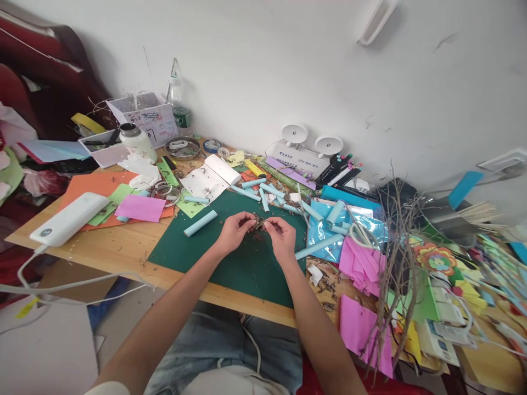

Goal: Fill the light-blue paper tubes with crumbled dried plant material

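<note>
Pinches a clump of dry brown bits (259, 222) between the fingertips of both the left hand (235, 231) and the right hand (282, 236), over the green mat (247, 269). Has a pale blue tube (200, 223) on the mat's left side, a white device (69, 219) farther left of it, and a pink sheet (362, 329) to its right.

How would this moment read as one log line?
left fingers: pinching brown dry clump; right fingers: pinching same clump; beneath: green mat; nearby: blue rolls
</note>
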`<action>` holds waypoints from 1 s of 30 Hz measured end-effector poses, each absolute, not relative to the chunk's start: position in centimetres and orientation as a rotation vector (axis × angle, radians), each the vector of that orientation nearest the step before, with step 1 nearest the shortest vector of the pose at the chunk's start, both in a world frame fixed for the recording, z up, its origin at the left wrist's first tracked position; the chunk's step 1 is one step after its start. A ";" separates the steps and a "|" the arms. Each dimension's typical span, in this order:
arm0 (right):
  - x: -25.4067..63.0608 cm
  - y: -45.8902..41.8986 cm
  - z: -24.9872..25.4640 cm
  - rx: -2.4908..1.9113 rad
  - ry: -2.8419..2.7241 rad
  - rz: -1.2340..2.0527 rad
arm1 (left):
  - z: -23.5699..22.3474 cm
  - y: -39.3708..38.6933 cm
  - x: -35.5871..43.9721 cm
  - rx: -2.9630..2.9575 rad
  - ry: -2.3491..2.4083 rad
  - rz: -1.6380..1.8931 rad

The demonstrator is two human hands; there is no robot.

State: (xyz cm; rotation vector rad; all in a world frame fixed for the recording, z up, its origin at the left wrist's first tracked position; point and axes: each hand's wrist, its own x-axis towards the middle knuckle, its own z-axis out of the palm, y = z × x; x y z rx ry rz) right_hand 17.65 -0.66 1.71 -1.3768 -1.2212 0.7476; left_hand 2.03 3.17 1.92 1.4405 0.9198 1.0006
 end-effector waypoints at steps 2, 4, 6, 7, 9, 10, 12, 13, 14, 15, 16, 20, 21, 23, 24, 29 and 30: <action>17.7 -0.8 1.6 -1.397 -1.246 0.702 | 1.6 3.2 1.9 1.389 0.920 0.995; 17.8 -1.1 1.7 -1.414 -1.290 0.658 | 1.4 3.1 1.8 1.385 0.937 1.005; 17.7 -1.3 1.9 -1.418 -1.357 0.640 | 1.3 3.0 1.7 1.414 0.975 1.015; 17.7 -1.4 2.0 -1.413 -1.392 0.640 | 1.2 3.0 1.6 1.434 0.994 1.018; 17.7 -1.5 2.2 -1.381 -1.432 0.652 | 1.1 3.0 1.6 1.472 1.016 1.022; 17.7 -1.5 2.3 -1.355 -1.437 0.667 | 1.0 3.0 1.5 1.479 1.017 1.024; 17.6 -1.6 2.3 -1.310 -1.448 0.690 | 0.9 3.0 1.5 1.462 0.994 1.013; 17.6 -1.6 2.3 -1.296 -1.464 0.684 | 0.8 3.0 1.4 1.443 0.976 1.000; 17.5 -1.6 2.2 -1.290 -1.484 0.662 | 0.7 3.0 1.4 1.421 0.958 0.988; 17.5 -1.6 2.1 -1.292 -1.501 0.629 | 0.7 3.0 1.3 1.402 0.939 0.978; 17.5 -1.6 2.1 -1.300 -1.508 0.592 | 0.6 3.0 1.3 1.387 0.919 0.972; 17.4 -1.6 2.0 -1.334 -1.481 0.506 | 0.6 3.0 1.2 1.378 0.819 0.975; 17.4 -1.6 2.0 -1.341 -1.467 0.501 | 0.7 3.0 1.3 1.385 0.800 0.993; 17.3 -1.7 1.9 -1.356 -1.426 0.508 | 0.8 2.9 1.4 1.405 0.785 1.045; 17.2 -1.7 1.9 -1.362 -1.407 0.519 | 0.8 2.9 1.4 1.414 0.786 1.070; 17.1 -1.5 1.5 -1.331 -1.366 0.550 | 0.8 3.0 1.5 1.433 0.869 1.095; 17.1 -1.5 1.5 -1.320 -1.368 0.548 | 0.8 2.9 1.5 1.440 0.893 1.097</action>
